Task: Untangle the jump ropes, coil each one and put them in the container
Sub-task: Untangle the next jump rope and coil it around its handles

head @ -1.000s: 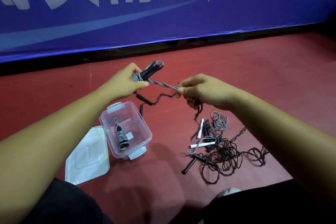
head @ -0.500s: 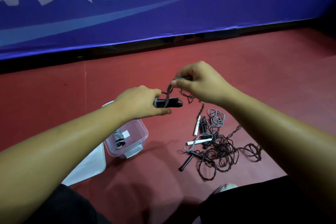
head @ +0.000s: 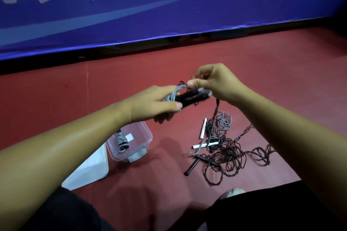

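The left hand [head: 150,105] is closed around a pair of black handles [head: 189,97], with several turns of the grey rope [head: 171,94] wound on them. The right hand [head: 216,82], just beside and a little higher, pinches the same rope between thumb and fingers. The two hands are close together but do not touch. From the right hand a loose strand hangs down to the tangle [head: 227,155] on the red floor [head: 281,80], where dark cords and two white handles [head: 203,128] lie mixed.

The rope looks light, thin and very soft. It will probably not keep any shape alone, and the turns may spring open if the grip loosens. The handles are the only stiff part, so I think they are the good place to hold, with the thumb pressing on the turns. The free strand is better guided close to the bundle, because a far grip could drag the tangle.

The container [head: 148,137] stands under the left forearm, with one coiled rope [head: 122,140] inside and its lid [head: 92,167] beside it.
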`<act>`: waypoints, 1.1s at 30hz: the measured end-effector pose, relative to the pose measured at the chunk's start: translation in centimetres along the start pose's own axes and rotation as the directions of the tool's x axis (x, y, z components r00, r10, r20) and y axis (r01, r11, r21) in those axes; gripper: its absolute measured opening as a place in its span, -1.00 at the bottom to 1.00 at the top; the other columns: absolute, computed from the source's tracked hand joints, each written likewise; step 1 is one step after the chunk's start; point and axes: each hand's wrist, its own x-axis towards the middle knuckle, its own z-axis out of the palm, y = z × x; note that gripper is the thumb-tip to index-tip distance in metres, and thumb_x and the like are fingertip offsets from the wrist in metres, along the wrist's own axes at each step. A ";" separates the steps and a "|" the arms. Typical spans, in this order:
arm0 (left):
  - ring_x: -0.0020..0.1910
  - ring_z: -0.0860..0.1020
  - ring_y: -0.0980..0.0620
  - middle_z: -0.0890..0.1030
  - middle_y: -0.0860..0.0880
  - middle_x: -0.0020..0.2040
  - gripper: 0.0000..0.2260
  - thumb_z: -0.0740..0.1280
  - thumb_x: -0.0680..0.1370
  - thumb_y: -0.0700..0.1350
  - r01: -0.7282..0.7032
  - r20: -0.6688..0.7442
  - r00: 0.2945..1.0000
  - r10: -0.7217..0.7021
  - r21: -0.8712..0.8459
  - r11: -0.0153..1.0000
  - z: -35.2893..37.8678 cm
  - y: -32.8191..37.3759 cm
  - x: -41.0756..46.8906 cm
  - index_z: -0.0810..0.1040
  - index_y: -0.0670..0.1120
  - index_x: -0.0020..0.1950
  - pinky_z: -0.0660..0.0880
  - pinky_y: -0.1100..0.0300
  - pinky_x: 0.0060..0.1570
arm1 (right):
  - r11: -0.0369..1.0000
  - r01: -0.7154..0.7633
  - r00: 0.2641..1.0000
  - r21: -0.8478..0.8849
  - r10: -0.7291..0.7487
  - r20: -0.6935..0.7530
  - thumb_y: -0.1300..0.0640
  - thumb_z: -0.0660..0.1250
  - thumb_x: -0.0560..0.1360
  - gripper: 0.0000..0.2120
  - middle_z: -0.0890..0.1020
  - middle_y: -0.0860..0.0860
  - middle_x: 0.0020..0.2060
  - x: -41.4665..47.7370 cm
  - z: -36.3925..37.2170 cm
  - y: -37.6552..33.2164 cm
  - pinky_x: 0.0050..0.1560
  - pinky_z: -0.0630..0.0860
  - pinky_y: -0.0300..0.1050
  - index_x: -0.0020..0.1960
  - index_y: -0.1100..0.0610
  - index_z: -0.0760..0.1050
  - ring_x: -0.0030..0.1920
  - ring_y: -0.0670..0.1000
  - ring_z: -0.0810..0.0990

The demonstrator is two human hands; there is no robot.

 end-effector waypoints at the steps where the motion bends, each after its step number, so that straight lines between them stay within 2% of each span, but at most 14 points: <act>1: -0.38 0.56 -0.10 0.60 -0.10 -0.31 -0.69 0.36 0.39 0.10 0.001 -0.060 0.998 -0.007 -0.093 0.996 -0.3 -0.1 0.0 0.46 -0.04 0.02 0.49 0.11 -0.41 | 0.999 -0.035 0.999 0.010 0.035 0.038 0.22 0.50 0.46 -0.90 0.48 0.04 -0.46 -0.1 0.0 0.3 -0.42 0.24 -0.20 -0.14 0.27 0.64 -0.46 -0.06 0.32; 3: -0.33 0.55 -0.11 0.58 -0.14 -0.28 -0.69 0.35 0.45 -0.04 -0.037 -0.146 0.989 0.001 -0.242 0.970 -0.9 0.0 0.0 0.41 0.02 0.16 0.47 0.11 -0.39 | 0.992 -0.111 0.982 0.062 0.100 0.162 0.18 0.43 0.53 -0.82 0.47 0.02 -0.46 -0.4 0.2 0.6 -0.42 0.31 -0.21 -0.06 0.32 0.64 -0.46 -0.06 0.35; 6: -0.42 0.54 -0.09 0.58 -0.12 -0.32 -0.60 0.26 0.51 -0.11 -0.086 -0.215 0.977 0.016 -0.317 0.945 -1.8 0.1 -0.1 0.40 0.05 0.35 0.45 0.17 -0.44 | 0.979 -0.171 0.937 0.112 0.127 0.325 0.09 0.34 0.59 -0.80 0.56 0.03 -0.36 -0.6 0.6 0.5 -0.20 0.48 -0.12 -0.07 0.19 0.65 -0.33 -0.06 0.52; 9: -0.48 0.51 -0.09 0.56 -0.18 -0.35 -0.75 0.28 0.49 -0.07 -0.046 -0.267 0.962 -0.049 -0.341 0.939 -2.3 0.1 0.0 0.49 -0.08 0.14 0.41 0.19 -0.44 | 0.988 -0.114 0.934 0.102 0.072 0.351 0.02 0.27 0.63 -0.74 0.64 0.03 -0.28 -0.7 0.7 0.0 0.04 0.47 0.00 -0.11 0.10 0.65 -0.20 -0.05 0.57; 11: -0.47 0.51 -0.09 0.56 -0.21 -0.33 -0.80 0.31 0.47 -0.05 -0.002 -0.280 0.954 -0.105 -0.355 0.935 -2.7 -0.1 0.0 0.49 -0.11 0.04 0.40 0.18 -0.41 | 0.994 -0.075 0.948 0.074 0.048 0.315 0.01 0.22 0.66 -0.69 0.64 0.04 -0.30 -0.7 0.5 -0.8 0.06 0.45 -0.10 -0.11 0.13 0.63 -0.19 -0.05 0.56; 13: -0.44 0.52 -0.09 0.58 -0.19 -0.30 -0.82 0.33 0.46 -0.05 0.043 -0.272 0.951 -0.149 -0.359 0.932 -3.2 -0.4 0.0 0.48 -0.10 0.00 0.42 0.17 -0.40 | 0.997 -0.050 0.957 0.052 0.033 0.287 0.04 0.17 0.69 -0.66 0.60 0.05 -0.36 -0.8 0.5 -1.5 -0.01 0.50 -0.24 -0.10 0.19 0.59 -0.20 -0.04 0.60; 16: -0.38 0.55 -0.11 0.62 -0.16 -0.25 -0.86 0.39 0.51 -0.10 0.098 -0.285 0.939 -0.193 -0.316 0.944 -3.6 -1.0 0.2 0.48 -0.08 0.00 0.46 0.14 -0.33 | 0.992 -0.088 0.957 0.088 0.060 0.285 0.06 0.15 0.70 -0.66 0.46 0.04 -0.44 -1.0 1.1 -2.0 -0.18 0.55 -0.06 -0.06 0.28 0.55 -0.35 0.06 0.58; 19: -0.32 0.57 -0.13 0.66 -0.15 -0.17 -0.91 0.37 0.58 -0.16 0.142 -0.337 0.912 -0.234 -0.277 0.950 -4.2 -1.5 0.4 0.50 -0.07 0.04 0.48 0.15 -0.34 | 0.993 -0.114 0.954 0.040 0.098 0.282 0.08 0.22 0.67 -0.71 0.40 -0.04 -0.48 -1.3 1.4 -2.4 -0.41 0.41 -0.16 -0.04 0.31 0.52 -0.49 -0.02 0.40; 21: -0.31 0.56 -0.12 0.67 -0.16 -0.12 -0.85 0.37 0.57 -0.16 0.177 -0.396 0.877 -0.273 -0.263 0.948 -4.8 -1.9 0.3 0.50 -0.11 0.12 0.47 0.22 -0.41 | 0.995 -0.095 0.955 -0.028 0.099 0.280 0.08 0.26 0.65 -0.73 0.39 -0.10 -0.50 -1.6 1.3 -2.7 -0.46 0.34 -0.22 -0.10 0.25 0.50 -0.50 -0.06 0.35; 25: -0.34 0.52 -0.03 0.64 -0.09 -0.15 -0.77 0.43 0.53 -0.15 0.252 -0.497 0.840 -0.219 -0.001 0.968 -5.9 -3.2 0.2 0.54 -0.05 0.18 0.45 0.21 -0.32 | 0.985 -0.004 0.962 -0.170 0.051 0.270 0.03 0.32 0.62 -0.78 0.42 -0.12 -0.48 -1.8 1.2 -3.5 -0.42 0.34 -0.24 -0.19 0.04 0.54 -0.47 -0.10 0.36; 27: -0.29 0.52 0.07 0.61 0.01 -0.11 -0.69 0.47 0.50 -0.12 0.287 -0.460 0.872 -0.164 0.212 0.934 -5.9 -3.7 0.3 0.54 0.07 0.21 0.45 0.18 -0.17 | 0.980 0.044 0.959 -0.193 0.013 0.284 0.03 0.35 0.60 -0.80 0.43 -0.09 -0.45 -1.8 1.5 -4.2 -0.37 0.35 -0.19 -0.18 0.06 0.58 -0.43 -0.11 0.37; 29: -0.15 0.55 0.04 0.61 0.04 -0.06 -0.68 0.48 0.48 -0.07 0.332 -0.408 0.897 -0.168 0.375 0.866 -5.3 -4.1 0.3 0.54 0.11 0.20 0.45 0.14 -0.05 | 0.976 0.089 0.957 -0.199 -0.028 0.289 0.05 0.39 0.58 -0.77 0.37 -0.04 -0.44 -1.8 2.2 -4.9 -0.40 0.27 -0.19 -0.20 0.15 0.58 -0.44 -0.11 0.30; 31: -0.06 0.57 -0.01 0.63 0.04 -0.04 -0.73 0.46 0.48 -0.02 0.360 -0.367 0.908 -0.203 0.435 0.825 -4.4 -4.3 0.2 0.54 0.12 0.14 0.47 0.10 0.00 | 0.965 0.143 0.960 -0.222 -0.080 0.269 0.08 0.40 0.57 -0.78 0.32 -0.08 -0.48 -1.9 2.9 -5.5 -0.45 0.17 -0.25 -0.22 0.15 0.58 -0.48 -0.12 0.23; 33: -0.08 0.59 0.00 0.64 0.05 -0.08 -0.77 0.45 0.46 0.01 0.348 -0.305 0.926 -0.221 0.468 0.812 -3.4 -4.2 0.2 0.55 0.12 0.10 0.51 0.09 -0.02 | 0.949 0.186 0.965 -0.254 -0.128 0.230 0.10 0.40 0.56 -0.82 0.36 -0.09 -0.51 -1.7 3.2 -5.8 -0.47 0.20 -0.28 -0.19 0.15 0.62 -0.50 -0.12 0.28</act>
